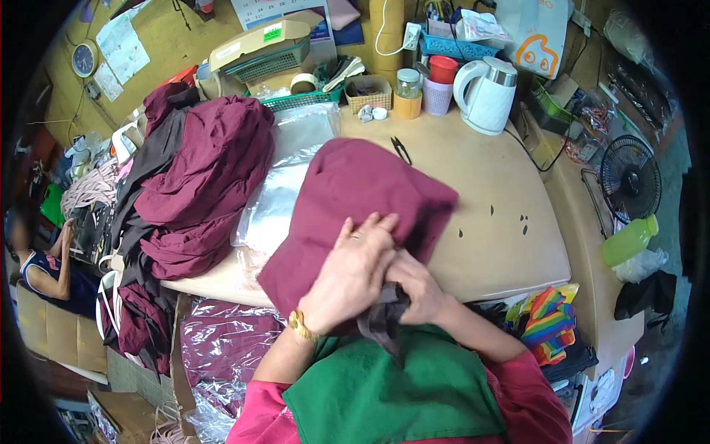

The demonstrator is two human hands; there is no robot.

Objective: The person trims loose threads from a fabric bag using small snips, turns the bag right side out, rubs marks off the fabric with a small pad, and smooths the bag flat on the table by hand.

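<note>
Green apron (392, 392): covered the person's lap, at 6 o'clock from the maroon cloth (370, 185), which was the centre for every direction here.
Dark cloth (384, 318): hung below the two hands, touching the right one.
Right hand (418, 288): was bent in beside the other, partly covered by it; its fingers were hidden, so whether it gripped could not be told.
Left hand (355, 270): lay open, back upward, fingers extended over the maroon cloth, a gold bracelet (302, 325) at the wrist.
Maroon cloth: lay under the left hand, on the table (510, 251).
Wrapped maroon bundle (229, 340): sat between 7 and 8 o'clock.
Rainbow cloth (549, 325): lay at 4 o'clock.
Clear plastic sheets (270, 203): lay at 9 o'clock, just beside the maroon cloth.
Black snips (401, 150): lay at 1 o'clock.
Maroon heap (207, 170): rose between 9 and 10 o'clock.
White kettle (488, 96): stood between 1 and 2 o'clock.
Fan (631, 179): stood near 3 o'clock.
Co-worker (52, 277): sat near 9 o'clock.
Wall clock (84, 59): hung at 10 o'clock.
</note>
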